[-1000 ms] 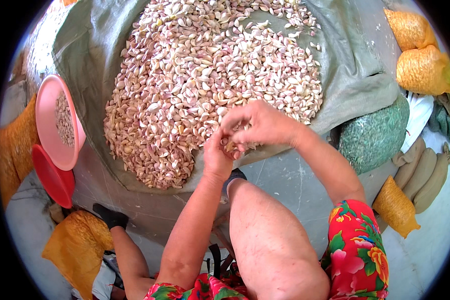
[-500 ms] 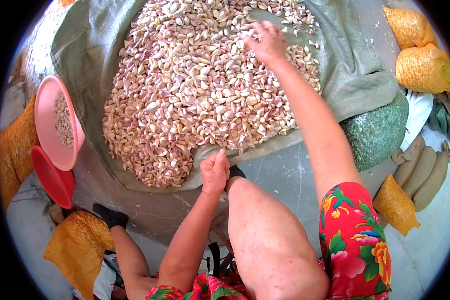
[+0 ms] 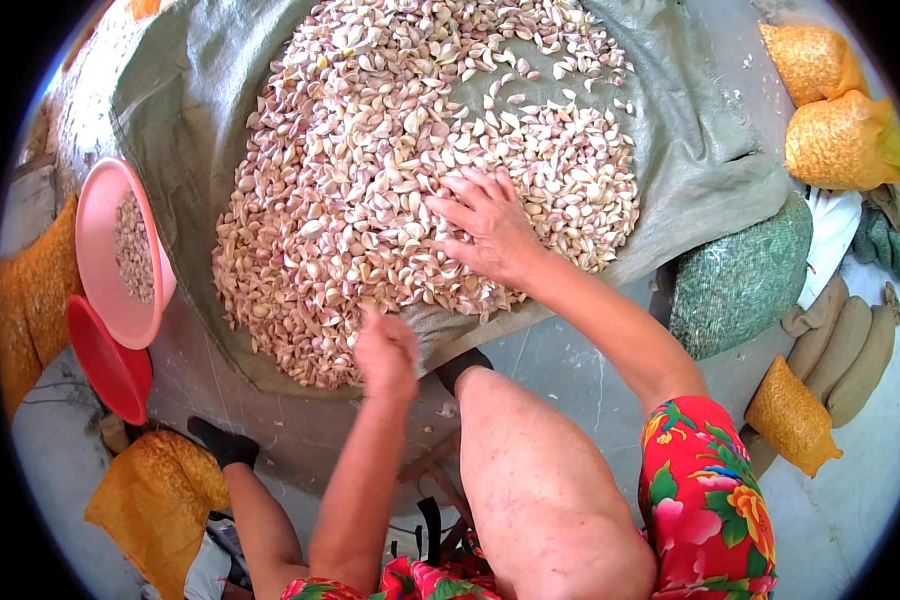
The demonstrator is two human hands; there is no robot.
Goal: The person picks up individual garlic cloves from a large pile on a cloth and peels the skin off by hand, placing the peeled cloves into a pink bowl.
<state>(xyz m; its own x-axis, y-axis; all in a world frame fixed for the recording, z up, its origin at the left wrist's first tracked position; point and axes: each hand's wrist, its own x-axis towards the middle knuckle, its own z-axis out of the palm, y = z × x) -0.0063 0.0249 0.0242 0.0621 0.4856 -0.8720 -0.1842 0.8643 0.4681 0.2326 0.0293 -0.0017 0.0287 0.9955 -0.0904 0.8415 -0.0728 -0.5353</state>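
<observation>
the fingers [image 3: 459,213] of the right hand [image 3: 485,230] are lying loosely parted, palm down, on the heap of garlic cloves [image 3: 340,190]; whether the palm is hiding any, i cannot tell. the left hand [image 3: 385,355] is blurring at the heap's near edge, its fingers curling inward; what they are holding, if anything, i cannot tell. the cloves are covering much of a grey-green cloth [image 3: 185,150]. to the left, a pink basin [image 3: 98,240] is holding small pale pieces [image 3: 133,250], a red basin [image 3: 105,362] standing just beside it. to the right, a green mesh sack [image 3: 740,280] is sitting near the cloth, filled orange sacks [image 3: 825,140] farther out.
</observation>
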